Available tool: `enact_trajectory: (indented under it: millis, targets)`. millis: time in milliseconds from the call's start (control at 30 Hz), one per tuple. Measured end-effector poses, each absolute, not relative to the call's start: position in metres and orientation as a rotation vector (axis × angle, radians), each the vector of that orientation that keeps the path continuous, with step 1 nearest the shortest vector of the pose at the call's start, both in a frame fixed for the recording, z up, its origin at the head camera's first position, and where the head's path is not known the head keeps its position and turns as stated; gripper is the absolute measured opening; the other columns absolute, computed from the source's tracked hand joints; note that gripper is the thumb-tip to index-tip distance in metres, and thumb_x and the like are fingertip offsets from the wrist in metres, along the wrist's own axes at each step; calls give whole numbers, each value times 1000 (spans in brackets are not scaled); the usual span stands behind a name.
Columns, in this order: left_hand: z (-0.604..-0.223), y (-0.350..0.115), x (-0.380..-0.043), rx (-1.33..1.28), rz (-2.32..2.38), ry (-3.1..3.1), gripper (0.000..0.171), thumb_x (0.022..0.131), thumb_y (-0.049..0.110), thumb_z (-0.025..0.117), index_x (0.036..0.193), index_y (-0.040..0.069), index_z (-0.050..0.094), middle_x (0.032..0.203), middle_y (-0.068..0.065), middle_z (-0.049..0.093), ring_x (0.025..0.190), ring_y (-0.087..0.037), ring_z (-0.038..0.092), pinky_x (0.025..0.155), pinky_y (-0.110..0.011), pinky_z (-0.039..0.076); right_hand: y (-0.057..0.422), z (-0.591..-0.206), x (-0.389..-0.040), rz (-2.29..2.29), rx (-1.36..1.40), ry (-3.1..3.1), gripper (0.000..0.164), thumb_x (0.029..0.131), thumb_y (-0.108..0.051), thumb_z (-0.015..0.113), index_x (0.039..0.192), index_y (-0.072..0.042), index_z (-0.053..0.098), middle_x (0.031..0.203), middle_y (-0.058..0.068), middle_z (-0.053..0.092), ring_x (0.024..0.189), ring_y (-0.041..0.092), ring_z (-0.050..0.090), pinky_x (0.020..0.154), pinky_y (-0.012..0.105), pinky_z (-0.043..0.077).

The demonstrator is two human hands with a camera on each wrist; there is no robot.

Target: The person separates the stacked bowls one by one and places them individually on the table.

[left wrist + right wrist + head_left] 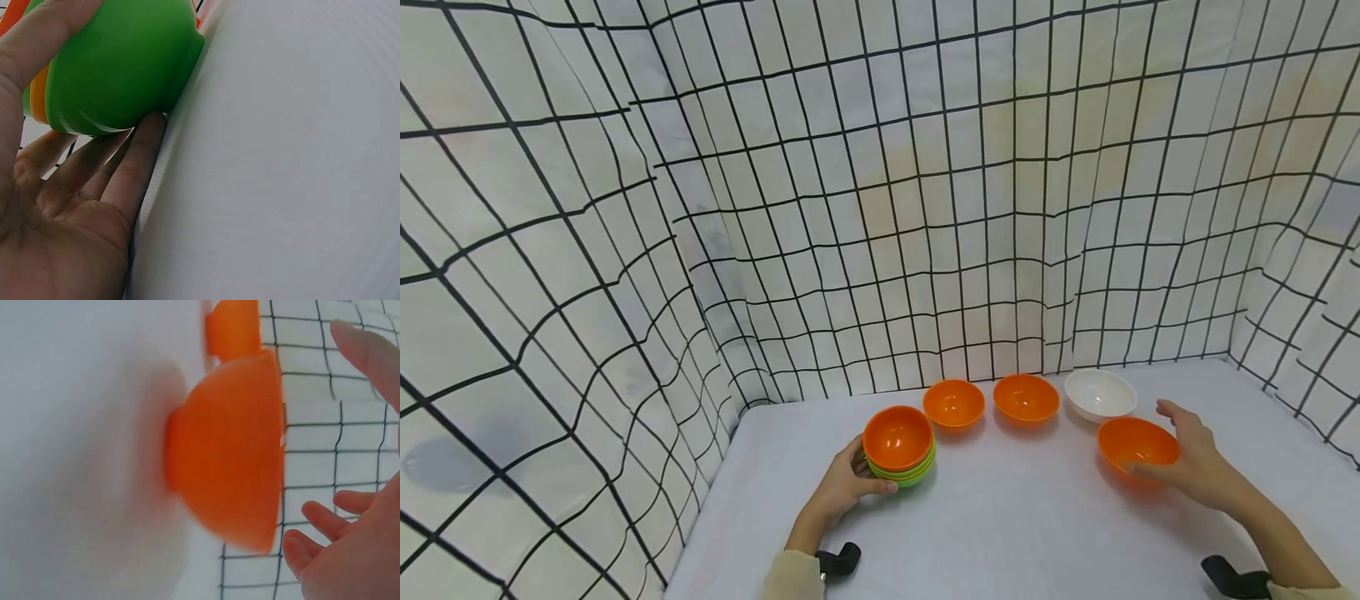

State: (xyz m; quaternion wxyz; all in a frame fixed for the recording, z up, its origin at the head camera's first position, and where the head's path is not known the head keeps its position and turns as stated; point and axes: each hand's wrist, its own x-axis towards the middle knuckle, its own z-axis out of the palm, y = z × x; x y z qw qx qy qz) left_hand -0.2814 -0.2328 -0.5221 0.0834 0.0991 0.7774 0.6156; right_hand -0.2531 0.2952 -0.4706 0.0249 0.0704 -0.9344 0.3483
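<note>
A stack of nested bowls (901,467), orange on top with green and yellow-orange rims under it, stands on the left of the table. My left hand (848,483) holds it from the left side, thumb across the front and fingers round the far side. In the left wrist view the lowest green bowl (125,69) sits between thumb and fingertips, close to the cloth. On the right, my right hand (1198,467) has its fingers spread beside an orange bowl (1131,442), thumb overlapping its near rim in the head view. The right wrist view shows a gap between that hand and the bowl's rim.
Along the back of the white-covered table (1000,533) stand two orange bowls, one on the left (953,407) and one in the middle (1026,400), and a white bowl (1099,396). White cloth walls with a black grid (925,200) rise behind and at both sides.
</note>
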Motion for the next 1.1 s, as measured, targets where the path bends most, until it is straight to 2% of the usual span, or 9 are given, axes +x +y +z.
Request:
enact_trajectory:
  millis: [133, 333, 467, 600, 833, 1100]
  targets:
    - [-522, -233, -281, 298, 1836, 2323, 104, 72, 24, 94, 158, 20, 36, 155, -8, 51, 142, -32, 50, 122, -51, 40, 273, -457, -250, 1122, 308, -2827, 106, 88, -39, 80, 158, 7, 14, 153, 37, 27, 131, 56, 27, 96, 80, 42]
    - [-523, -233, -281, 301, 1842, 2315, 104, 72, 24, 95, 158, 20, 36, 155, -8, 51, 142, -32, 51, 122, -50, 40, 229, -444, -250, 1252, 396, -2778, 96, 89, -44, 78, 158, -3, 24, 155, 29, 38, 138, 51, 39, 108, 75, 37]
    - [-521, -233, -280, 304, 1846, 2313, 104, 72, 24, 95, 158, 21, 37, 155, -7, 51, 142, -31, 50, 122, -49, 40, 194, -445, -252, 1265, 481, -2770, 89, 87, -49, 79, 153, -8, 35, 151, 22, 48, 134, 48, 49, 107, 66, 48]
    - [-519, -232, -279, 307, 1845, 2320, 102, 73, 23, 94, 157, 20, 37, 155, -8, 51, 142, -31, 51, 122, -50, 40, 156, -450, -255, 1315, 539, -2800, 87, 84, -51, 80, 150, -11, 40, 150, 17, 50, 132, 43, 53, 104, 60, 54]
    - [-518, -231, -279, 311, 1852, 2319, 99, 75, 18, 92, 157, 19, 38, 155, -9, 51, 141, -31, 51, 121, -49, 41, 101, -464, -270, 1520, 650, -2792, 87, 83, -47, 83, 151, -14, 40, 150, 14, 52, 133, 39, 54, 109, 60, 50]
    - [-520, -232, -280, 311, 1846, 2335, 99, 74, 20, 93, 157, 22, 39, 154, -7, 52, 140, -31, 52, 122, -51, 40, 61, -480, -290, 1594, 796, -2742, 89, 85, -39, 83, 155, -10, 36, 155, 10, 48, 132, 35, 56, 110, 57, 50]
